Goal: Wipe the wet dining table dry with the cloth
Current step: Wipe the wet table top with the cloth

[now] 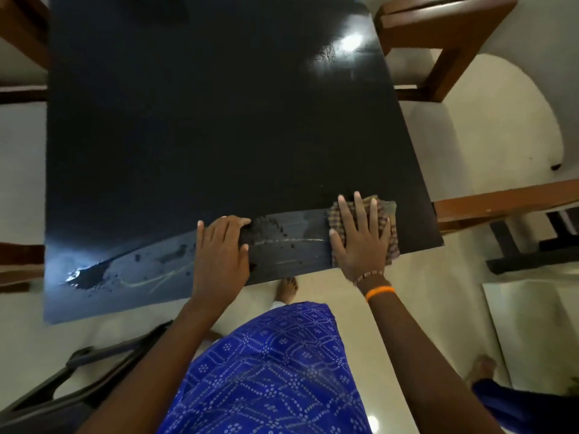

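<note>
A dark glossy bench (219, 136) is standing on pale floor, wooden chairs (438, 42) flanking it. The right grip (360, 242), fingers spread flat, is pressing the checked cloth (383, 219) at the near right edge. The left grip (222, 245) is resting relaxed beside wet streaks (288, 242); wide bench is lying beyond both.

Your right hand (360, 236) hides most of the cloth (387, 214) near the tabletop's (219, 136) right edge. The far edge is cut off above, and the wooden chair (445, 36) partly.
</note>
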Tool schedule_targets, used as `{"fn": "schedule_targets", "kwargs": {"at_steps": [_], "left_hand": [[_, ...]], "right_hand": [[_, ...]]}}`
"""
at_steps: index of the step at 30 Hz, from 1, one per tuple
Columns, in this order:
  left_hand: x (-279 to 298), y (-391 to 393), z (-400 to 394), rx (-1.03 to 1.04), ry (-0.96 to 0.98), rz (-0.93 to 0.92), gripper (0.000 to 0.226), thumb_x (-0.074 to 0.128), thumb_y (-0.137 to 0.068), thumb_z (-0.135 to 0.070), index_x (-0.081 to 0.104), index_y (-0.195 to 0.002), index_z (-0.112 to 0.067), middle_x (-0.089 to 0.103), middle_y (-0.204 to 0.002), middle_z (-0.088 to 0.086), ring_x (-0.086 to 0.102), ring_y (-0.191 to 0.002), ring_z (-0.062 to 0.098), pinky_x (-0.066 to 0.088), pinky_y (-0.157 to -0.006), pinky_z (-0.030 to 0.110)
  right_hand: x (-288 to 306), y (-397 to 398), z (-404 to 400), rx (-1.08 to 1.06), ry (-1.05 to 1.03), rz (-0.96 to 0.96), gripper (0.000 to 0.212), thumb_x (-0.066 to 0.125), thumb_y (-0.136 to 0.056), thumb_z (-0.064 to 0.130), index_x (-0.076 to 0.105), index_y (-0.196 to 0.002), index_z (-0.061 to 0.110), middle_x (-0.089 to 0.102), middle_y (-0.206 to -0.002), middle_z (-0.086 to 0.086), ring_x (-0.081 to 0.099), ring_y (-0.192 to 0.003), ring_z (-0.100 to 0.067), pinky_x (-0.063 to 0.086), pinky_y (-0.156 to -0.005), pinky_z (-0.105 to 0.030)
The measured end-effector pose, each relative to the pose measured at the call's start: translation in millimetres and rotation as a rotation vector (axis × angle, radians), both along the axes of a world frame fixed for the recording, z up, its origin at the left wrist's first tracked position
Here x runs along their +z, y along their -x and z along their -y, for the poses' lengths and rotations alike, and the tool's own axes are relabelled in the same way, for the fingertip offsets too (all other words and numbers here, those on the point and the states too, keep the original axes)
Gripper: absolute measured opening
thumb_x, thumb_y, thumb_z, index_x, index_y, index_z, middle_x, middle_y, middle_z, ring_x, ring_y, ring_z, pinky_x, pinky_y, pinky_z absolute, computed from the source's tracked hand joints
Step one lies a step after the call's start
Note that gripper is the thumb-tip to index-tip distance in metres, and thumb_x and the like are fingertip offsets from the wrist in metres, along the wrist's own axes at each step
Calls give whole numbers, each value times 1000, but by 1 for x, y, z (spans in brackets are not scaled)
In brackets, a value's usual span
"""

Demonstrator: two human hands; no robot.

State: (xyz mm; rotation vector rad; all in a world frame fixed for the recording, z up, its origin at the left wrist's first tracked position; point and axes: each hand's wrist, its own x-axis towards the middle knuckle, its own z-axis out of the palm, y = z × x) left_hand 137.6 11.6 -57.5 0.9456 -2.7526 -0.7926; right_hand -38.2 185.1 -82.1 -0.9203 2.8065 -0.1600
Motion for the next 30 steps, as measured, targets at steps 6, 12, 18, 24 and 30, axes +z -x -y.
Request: {"fn": "schedule_targets", "kwargs": {"at_steps": [6,12,18,24,30], "left_hand": [[2,-38,22,37,21,5,39,60,-79,-4,53,-117,-12,54,-123,10,46,-123,29,9,-113,46],[4,-59,30,0,11,16,36,61,-80,-5,56,-114,-13,53,-122,9,46,-122,27,8,-114,45],[-1,-59,27,-37,2,21,37,62,-80,-8,55,-116,-14,52,-124,10,45,-123,28,9,-114,44],[-6,-55,30,-27,-11,19,38,62,-79,-7,54,-116,-13,53,-123,10,45,-123,29,12,-114,47],[-6,-51,35,34,-17,-6,37,60,-80,-7,54,-115,-13,52,-123,9,45,-122,27,11,-114,47]], "right_hand": [[-1,45,101,18,-11,2,63,38,-93,46,13,-149,34,9,-160,0,1,-147,-31,8,-114,-60],[2,47,126,28,2,38,64,39,-94,47,12,-149,33,7,-160,1,1,-147,-29,5,-115,-58],[0,-72,61,82,62,23,64,30,-90,49,15,-149,31,16,-159,-2,10,-147,-28,20,-113,-56],[-8,-131,33,181,20,56,60,28,-92,48,15,-149,31,18,-158,-2,12,-145,-27,26,-108,-56],[-2,-68,107,335,-24,44,61,28,-92,46,14,-149,30,14,-159,-3,10,-147,-30,19,-112,-56]]}}
